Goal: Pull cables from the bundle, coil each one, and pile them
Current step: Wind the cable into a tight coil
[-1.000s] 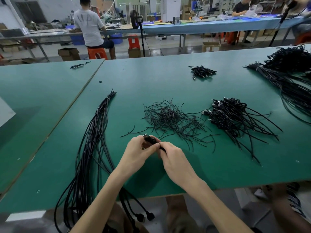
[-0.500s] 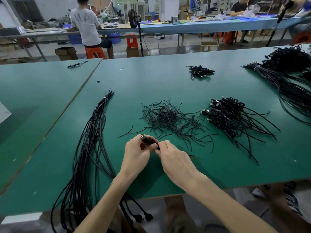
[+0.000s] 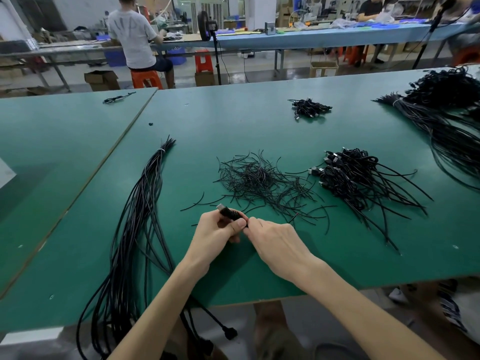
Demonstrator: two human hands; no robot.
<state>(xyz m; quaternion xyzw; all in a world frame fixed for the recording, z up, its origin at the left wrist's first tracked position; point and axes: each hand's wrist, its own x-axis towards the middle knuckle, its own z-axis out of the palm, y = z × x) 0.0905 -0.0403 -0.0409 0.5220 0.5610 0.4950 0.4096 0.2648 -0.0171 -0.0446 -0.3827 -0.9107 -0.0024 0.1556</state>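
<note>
Green counter (image 3: pixel 259 120) bore the bundle (image 3: pixel 135 216) at left, while left hand (image 3: pixel 215 237) and right hand (image 3: pixel 278 242) each had a tight grip on the coiled cable (image 3: pixel 230 213), seemingly light and springy, best pinched across its loops.

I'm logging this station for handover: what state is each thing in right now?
left hand: grips the coiled cable.
right hand: fingertips pinch at the coiled cable beside the left thumb.
coiled cable: wound tight, plug poking out up-left.
long bundle: tied at far end, plugs hanging over the table edge.
short ties: loose, scattered heap.
coiled pile: heaped, tails splayed out.
</note>
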